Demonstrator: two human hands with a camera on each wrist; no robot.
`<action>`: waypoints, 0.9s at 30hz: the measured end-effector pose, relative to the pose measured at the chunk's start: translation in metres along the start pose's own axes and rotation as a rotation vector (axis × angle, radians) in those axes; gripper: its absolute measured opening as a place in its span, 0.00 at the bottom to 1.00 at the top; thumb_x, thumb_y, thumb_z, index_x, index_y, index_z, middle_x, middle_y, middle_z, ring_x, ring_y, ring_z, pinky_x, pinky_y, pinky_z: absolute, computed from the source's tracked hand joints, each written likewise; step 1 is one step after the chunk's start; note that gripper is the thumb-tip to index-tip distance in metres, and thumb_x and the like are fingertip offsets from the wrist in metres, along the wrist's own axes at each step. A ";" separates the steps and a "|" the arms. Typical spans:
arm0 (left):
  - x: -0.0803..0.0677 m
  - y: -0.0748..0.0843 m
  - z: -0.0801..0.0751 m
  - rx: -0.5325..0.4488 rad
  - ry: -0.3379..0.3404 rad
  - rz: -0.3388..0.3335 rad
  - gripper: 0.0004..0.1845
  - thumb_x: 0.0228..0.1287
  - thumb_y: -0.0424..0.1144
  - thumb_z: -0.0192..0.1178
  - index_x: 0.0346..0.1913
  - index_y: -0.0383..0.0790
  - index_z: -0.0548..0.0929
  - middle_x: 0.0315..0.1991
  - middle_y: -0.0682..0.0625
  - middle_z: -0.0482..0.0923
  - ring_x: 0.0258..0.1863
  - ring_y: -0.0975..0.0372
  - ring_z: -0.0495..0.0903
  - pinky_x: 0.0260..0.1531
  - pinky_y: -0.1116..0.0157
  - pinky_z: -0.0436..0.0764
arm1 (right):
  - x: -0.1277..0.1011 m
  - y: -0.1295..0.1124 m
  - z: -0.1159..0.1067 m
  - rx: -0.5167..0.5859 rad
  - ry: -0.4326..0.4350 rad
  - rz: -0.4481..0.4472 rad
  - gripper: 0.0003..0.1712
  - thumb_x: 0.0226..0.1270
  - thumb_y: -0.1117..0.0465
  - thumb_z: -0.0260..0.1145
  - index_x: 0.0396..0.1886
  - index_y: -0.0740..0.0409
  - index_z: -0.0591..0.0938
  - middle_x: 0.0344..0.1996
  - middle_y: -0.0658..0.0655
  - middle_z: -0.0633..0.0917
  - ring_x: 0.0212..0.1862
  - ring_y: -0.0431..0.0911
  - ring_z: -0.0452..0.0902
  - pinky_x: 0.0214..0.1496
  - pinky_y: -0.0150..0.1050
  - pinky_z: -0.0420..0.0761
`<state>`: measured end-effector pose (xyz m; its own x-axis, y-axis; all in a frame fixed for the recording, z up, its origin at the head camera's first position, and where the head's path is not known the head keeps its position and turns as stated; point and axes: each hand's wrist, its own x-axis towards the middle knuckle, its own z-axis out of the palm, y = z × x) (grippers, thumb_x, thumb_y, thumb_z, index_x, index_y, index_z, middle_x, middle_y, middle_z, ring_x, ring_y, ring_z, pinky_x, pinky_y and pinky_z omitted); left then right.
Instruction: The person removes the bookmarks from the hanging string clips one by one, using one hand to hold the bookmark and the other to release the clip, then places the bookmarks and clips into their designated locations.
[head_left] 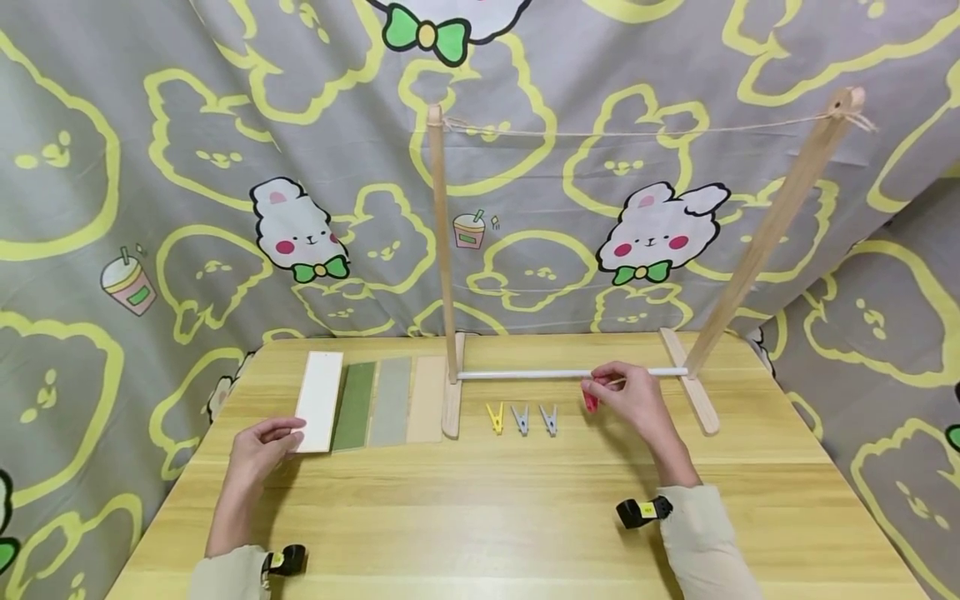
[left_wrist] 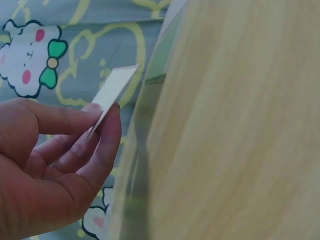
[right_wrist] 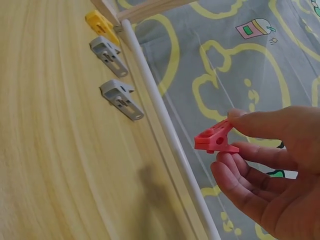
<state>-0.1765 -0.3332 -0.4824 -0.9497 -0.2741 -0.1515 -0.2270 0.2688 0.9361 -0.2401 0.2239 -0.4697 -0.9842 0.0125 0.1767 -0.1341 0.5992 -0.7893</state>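
Note:
My left hand (head_left: 260, 450) pinches the near end of a white rectangular card (head_left: 318, 400) between thumb and fingers; the left wrist view has this card (left_wrist: 116, 87) lifted off the table. Beside it lie a green card (head_left: 354, 407), a grey card (head_left: 390, 402) and a beige card (head_left: 426, 398). Over the table my right hand (head_left: 633, 398) holds a red clothespin (right_wrist: 216, 137), thumb on one handle and a finger on the other. A yellow clothespin (head_left: 496, 418) and two grey clothespins (head_left: 521, 419) lie in a row left of that hand.
A wooden frame stands at the back, with a left post (head_left: 442, 250) and a slanting right post (head_left: 772, 233). String (head_left: 637, 134) joins their tops, and a white rod (head_left: 517, 375) runs low between the feet. Behind the wooden table (head_left: 480, 508) hangs a patterned curtain (head_left: 375, 292).

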 end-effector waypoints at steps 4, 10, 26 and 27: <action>0.002 -0.004 -0.001 0.004 -0.015 -0.017 0.12 0.68 0.28 0.65 0.52 0.26 0.84 0.33 0.57 0.83 0.33 0.68 0.81 0.36 0.68 0.86 | -0.001 0.003 0.003 -0.008 -0.020 0.002 0.17 0.64 0.55 0.77 0.42 0.65 0.88 0.35 0.59 0.89 0.37 0.48 0.85 0.38 0.34 0.82; 0.007 -0.009 -0.009 0.020 -0.033 -0.026 0.13 0.69 0.27 0.64 0.53 0.24 0.83 0.34 0.57 0.84 0.33 0.68 0.82 0.36 0.69 0.86 | -0.001 0.006 0.009 -0.016 -0.054 0.020 0.17 0.63 0.56 0.77 0.41 0.65 0.88 0.34 0.58 0.88 0.36 0.48 0.85 0.38 0.36 0.82; 0.005 -0.013 -0.011 0.046 -0.042 -0.034 0.14 0.69 0.26 0.63 0.53 0.19 0.81 0.33 0.55 0.83 0.32 0.67 0.81 0.35 0.68 0.86 | -0.003 0.000 0.021 -0.058 -0.139 0.069 0.15 0.64 0.56 0.76 0.41 0.64 0.87 0.33 0.54 0.87 0.39 0.50 0.82 0.40 0.41 0.80; 0.005 -0.013 -0.011 0.050 -0.040 -0.033 0.14 0.68 0.26 0.63 0.53 0.19 0.81 0.32 0.55 0.83 0.32 0.68 0.81 0.35 0.68 0.86 | -0.003 0.000 0.022 -0.059 -0.142 0.069 0.15 0.64 0.56 0.77 0.41 0.64 0.87 0.32 0.54 0.87 0.39 0.50 0.82 0.39 0.41 0.80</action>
<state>-0.1759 -0.3481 -0.4914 -0.9490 -0.2470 -0.1957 -0.2680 0.3062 0.9134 -0.2396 0.2058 -0.4831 -0.9978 -0.0555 0.0354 -0.0629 0.6465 -0.7603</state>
